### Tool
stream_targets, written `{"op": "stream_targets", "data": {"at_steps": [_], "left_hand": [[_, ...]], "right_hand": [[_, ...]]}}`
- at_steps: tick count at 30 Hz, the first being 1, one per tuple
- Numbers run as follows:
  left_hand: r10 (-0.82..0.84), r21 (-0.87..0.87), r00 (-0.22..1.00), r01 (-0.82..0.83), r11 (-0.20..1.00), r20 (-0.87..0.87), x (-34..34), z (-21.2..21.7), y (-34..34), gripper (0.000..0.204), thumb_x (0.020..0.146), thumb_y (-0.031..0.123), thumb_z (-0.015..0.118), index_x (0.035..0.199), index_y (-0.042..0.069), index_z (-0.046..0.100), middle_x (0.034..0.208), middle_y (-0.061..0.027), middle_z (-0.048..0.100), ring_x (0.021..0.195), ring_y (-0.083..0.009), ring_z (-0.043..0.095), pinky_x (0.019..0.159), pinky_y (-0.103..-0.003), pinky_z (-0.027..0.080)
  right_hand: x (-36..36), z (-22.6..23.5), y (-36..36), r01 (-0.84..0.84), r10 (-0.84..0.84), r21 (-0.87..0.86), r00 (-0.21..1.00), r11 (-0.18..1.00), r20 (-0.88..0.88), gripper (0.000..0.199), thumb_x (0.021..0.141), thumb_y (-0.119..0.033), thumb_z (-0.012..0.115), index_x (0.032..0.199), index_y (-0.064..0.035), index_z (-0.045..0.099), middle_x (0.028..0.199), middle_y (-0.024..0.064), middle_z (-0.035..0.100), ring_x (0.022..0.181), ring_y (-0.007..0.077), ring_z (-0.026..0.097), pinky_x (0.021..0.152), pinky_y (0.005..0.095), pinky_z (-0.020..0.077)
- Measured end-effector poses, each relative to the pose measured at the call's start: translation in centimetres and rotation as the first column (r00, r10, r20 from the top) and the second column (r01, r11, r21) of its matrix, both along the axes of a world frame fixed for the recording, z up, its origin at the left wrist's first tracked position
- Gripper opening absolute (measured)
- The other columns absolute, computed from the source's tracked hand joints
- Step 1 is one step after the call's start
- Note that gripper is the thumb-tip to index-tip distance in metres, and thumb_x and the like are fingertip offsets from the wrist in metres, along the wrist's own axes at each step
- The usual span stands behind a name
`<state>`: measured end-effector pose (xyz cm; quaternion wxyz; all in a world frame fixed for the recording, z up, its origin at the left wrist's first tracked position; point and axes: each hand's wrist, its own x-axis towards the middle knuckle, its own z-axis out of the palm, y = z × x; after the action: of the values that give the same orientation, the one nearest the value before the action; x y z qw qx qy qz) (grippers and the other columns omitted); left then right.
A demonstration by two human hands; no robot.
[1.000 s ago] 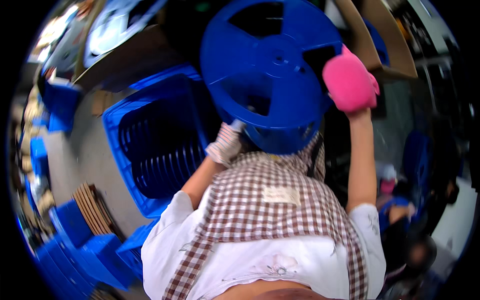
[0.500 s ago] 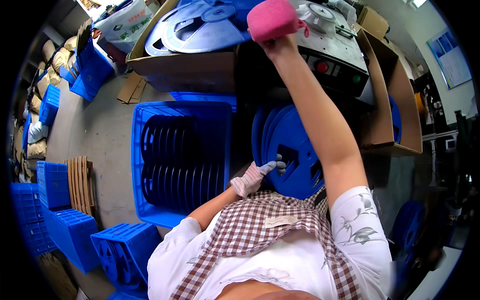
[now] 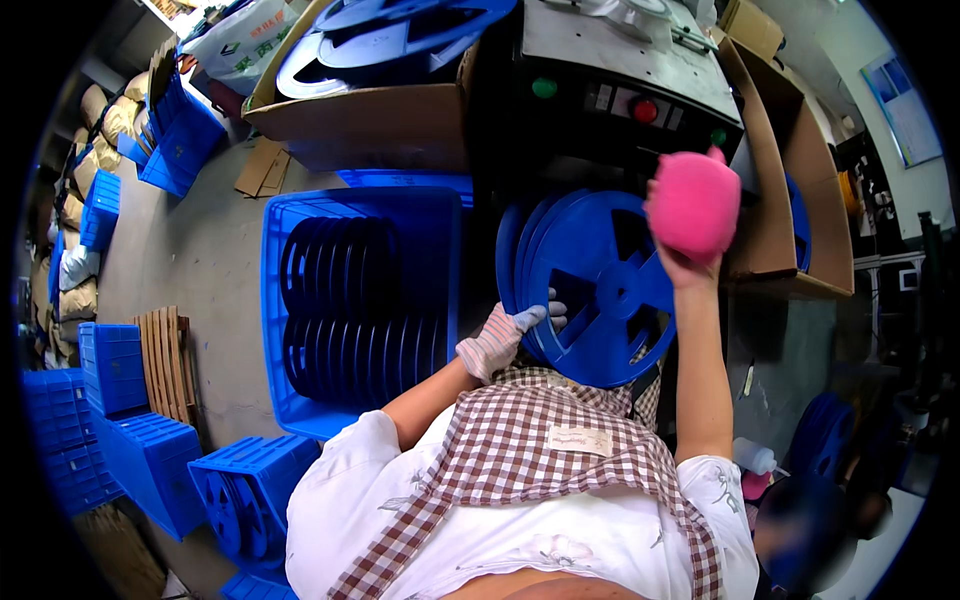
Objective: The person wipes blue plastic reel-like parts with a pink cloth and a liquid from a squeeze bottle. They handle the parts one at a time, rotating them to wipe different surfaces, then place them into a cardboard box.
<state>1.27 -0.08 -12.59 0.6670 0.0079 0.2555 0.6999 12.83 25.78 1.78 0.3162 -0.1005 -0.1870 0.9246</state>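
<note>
My left hand (image 3: pixel 495 340), in a grey and pink striped glove, grips the left edge of a blue plastic reel (image 3: pixel 570 245). The reel stands upright in front of my apron, with several more blue reels lined up behind it. My bare right hand (image 3: pixel 688 268) holds a rounded pink sponge pad (image 3: pixel 697 208) near the reel's upper right edge. The pad hides most of that hand; some fingers show wrapped along its left side. To the left, a blue crate (image 3: pixel 272 330) holds two rows of dark reels (image 3: pixel 340 265) on edge.
Beyond the reels stands a machine (image 3: pixel 630 60) with a metal top and red and green buttons. A cardboard box (image 3: pixel 360 125) of reels is at the far left, another box (image 3: pixel 790 180) at the right. Blue crates (image 3: pixel 160 470) and a wooden pallet (image 3: pixel 162 365) stand lower left.
My right hand has come down from above the machine, toward me and to the right, bringing the pink sponge pad beside the reel. My left hand keeps its grip on the reel.
</note>
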Motion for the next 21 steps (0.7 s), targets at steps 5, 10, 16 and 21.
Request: {"op": "stream_targets", "data": {"at_steps": [5,10,16,21], "left_hand": [[-0.037,-0.051,0.971,0.025,0.998,-0.237,-1.8,1.9,0.5,0.055,0.084,0.015,0.069,0.131,0.000,0.045,0.113,-0.0168,0.062,0.104,-0.0298,0.062,0.092,-0.044,0.051],[-0.082,-0.118,0.956,0.050,0.992,-0.282,-0.6,3.1,-0.2,0.062,0.085,0.019,0.068,0.135,-0.002,0.037,0.119,-0.0207,0.058,0.107,-0.0322,0.061,0.092,-0.046,0.052],[-0.116,-0.113,0.980,0.098,0.989,-0.160,0.0,2.6,0.5,0.053,0.086,0.011,0.066,0.132,0.000,0.041,0.116,-0.0172,0.058,0.108,-0.0297,0.060,0.094,-0.045,0.051],[-0.104,-0.172,0.976,0.071,0.982,-0.192,0.4,2.9,0.2,0.050,0.087,0.008,0.065,0.131,0.000,0.043,0.116,-0.0173,0.059,0.106,-0.0309,0.061,0.091,-0.045,0.053]], "right_hand": [[7.9,-3.5,-1.8,0.309,-0.290,-0.193,0.950,0.931,0.117,0.046,0.093,-0.045,0.050,0.128,-0.0146,0.054,0.126,0.0114,0.057,0.122,0.0358,0.048,0.107,0.0610,0.0276],[12.5,-7.9,-1.1,0.487,-0.512,0.192,0.852,0.852,0.108,0.034,0.089,-0.019,0.066,0.119,-0.0042,0.057,0.109,0.0086,0.064,0.100,0.0235,0.063,0.088,0.0365,0.0528],[9.8,-10.8,-1.2,0.460,-0.735,0.646,0.633,0.609,0.243,0.026,0.088,-0.018,0.069,0.111,-0.0079,0.063,0.098,0.0065,0.068,0.087,0.0177,0.067,0.073,0.0282,0.0551],[4.9,-7.9,-3.4,-0.111,-0.882,0.972,0.410,0.206,0.233,0.029,0.086,-0.023,0.068,0.111,-0.0097,0.062,0.104,0.0072,0.065,0.097,0.0237,0.063,0.074,0.0326,0.0534]]}}
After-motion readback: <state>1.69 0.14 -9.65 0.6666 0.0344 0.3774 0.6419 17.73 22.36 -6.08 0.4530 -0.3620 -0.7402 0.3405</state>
